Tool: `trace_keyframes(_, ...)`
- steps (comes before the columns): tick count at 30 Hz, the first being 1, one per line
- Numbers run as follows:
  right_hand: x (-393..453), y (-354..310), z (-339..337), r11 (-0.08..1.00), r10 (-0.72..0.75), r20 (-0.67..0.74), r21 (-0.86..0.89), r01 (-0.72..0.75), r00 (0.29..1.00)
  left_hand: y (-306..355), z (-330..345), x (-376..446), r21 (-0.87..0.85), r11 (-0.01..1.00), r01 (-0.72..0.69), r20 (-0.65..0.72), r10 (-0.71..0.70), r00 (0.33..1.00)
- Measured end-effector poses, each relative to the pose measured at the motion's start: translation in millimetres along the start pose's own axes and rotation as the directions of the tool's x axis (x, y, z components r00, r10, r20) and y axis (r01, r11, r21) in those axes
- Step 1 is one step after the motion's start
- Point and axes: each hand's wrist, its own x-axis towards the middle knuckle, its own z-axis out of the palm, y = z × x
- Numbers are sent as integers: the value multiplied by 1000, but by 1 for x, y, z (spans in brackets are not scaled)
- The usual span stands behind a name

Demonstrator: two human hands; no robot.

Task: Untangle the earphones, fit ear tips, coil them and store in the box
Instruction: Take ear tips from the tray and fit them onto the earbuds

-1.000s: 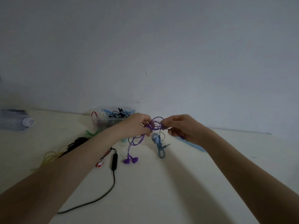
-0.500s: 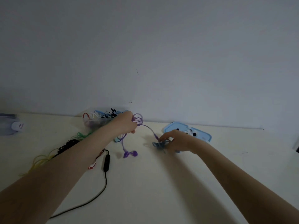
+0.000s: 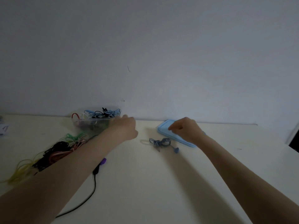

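Far left edge, a small pale object (image 3: 4, 128) is poking into view, with a dark mark on it that's too blurry to read. Next to that, a loose heap of cables (image 3: 48, 152) in yellow, green, pink and black is sprawling across the cream table (image 3: 145, 183), partly hiding under the left forearm. A black cable with an inline remote (image 3: 95, 171) is trailing out from under that arm toward the near edge, and a purple earbud tip (image 3: 103, 161) is peeking out right beside the remote.

Back by the wall, the clear plastic box (image 3: 90, 124) is sitting stuffed with coiled earphones in red, white, black and light blue, some sticking up over the rim. No labels or writing showing on it.

The left hand (image 3: 125, 129) is reaching up beside the box's right end, knuckles toward the camera. Its fingers are hidden, so I can't tell whether it's gripping anything.

Middle of the table, the grey-blue earphones (image 3: 161, 143) are lying in a loose bundle, one bud sticking out to the right, nothing touching them. Plenty of bare table in front of them.

The right hand (image 3: 186, 128) is hovering over the light blue rectangular lid (image 3: 163, 129), fingers loosely curled and pointing down, not holding anything. The lid is lying flat near the wall, just beside the bundle.
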Motion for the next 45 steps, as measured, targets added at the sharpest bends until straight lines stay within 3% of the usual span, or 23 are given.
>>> trace_keyframes(3,5,16,-12,997,76,-110,-23,-79,991,31,5,2,-286,934,-215,-118,188,975)
trace_keyframes(6,15,33,-14,987,114,-159,-95,-130,981,57,13,1,-494,818,-296,-96,287,953)
trace_keyframes(15,29,51,9,955,148,-135,-239,-177,980,65,45,11,-523,755,-396,-101,406,908)
trace_keyframes(23,22,56,2,984,93,-162,-135,-115,982,52,57,25,-754,563,-337,-179,318,931)
trace_keyframes(28,19,59,6,986,91,-147,-126,-110,985,49,66,28,-927,260,-270,-225,187,956)
trace_keyframes(30,17,60,7,987,95,-173,-111,-115,980,50,67,28,-947,185,-264,-240,145,960)
trace_keyframes(40,14,62,6,997,45,-260,-56,-61,965,51,71,32,-943,164,-291,-274,119,954)
trace_keyframes(45,10,44,-10,973,24,-13,-229,-26,1000,55,71,29,-932,201,-300,-283,109,953)
